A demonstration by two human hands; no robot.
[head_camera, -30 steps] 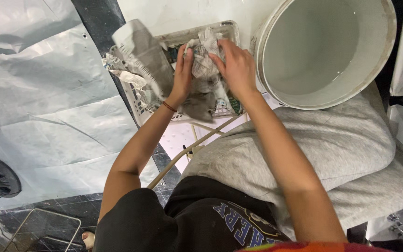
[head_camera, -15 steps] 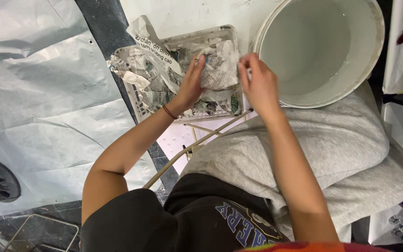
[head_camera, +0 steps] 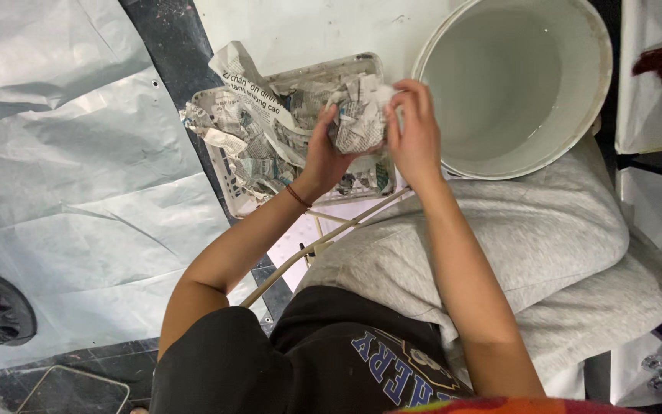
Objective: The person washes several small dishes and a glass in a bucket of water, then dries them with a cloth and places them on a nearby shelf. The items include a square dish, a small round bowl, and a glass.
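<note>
Left hand (head_camera: 323,157) and right hand (head_camera: 415,134) both grasp a crumpled newspaper wad (head_camera: 358,123) over white tray (head_camera: 227,192) of scraps; bucket (head_camera: 591,100) at 2 o'clock, rim cropped.

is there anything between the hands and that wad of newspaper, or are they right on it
Nothing visible is between them. The left hand and right hand both grip the newspaper wad directly, holding it above the white tray of torn newspaper, beside the white bucket.

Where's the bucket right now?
The white bucket sits at the top right of the head view, just right of the basket of torn newspaper, beside the right hand and above the person's grey-clad knee.
</note>
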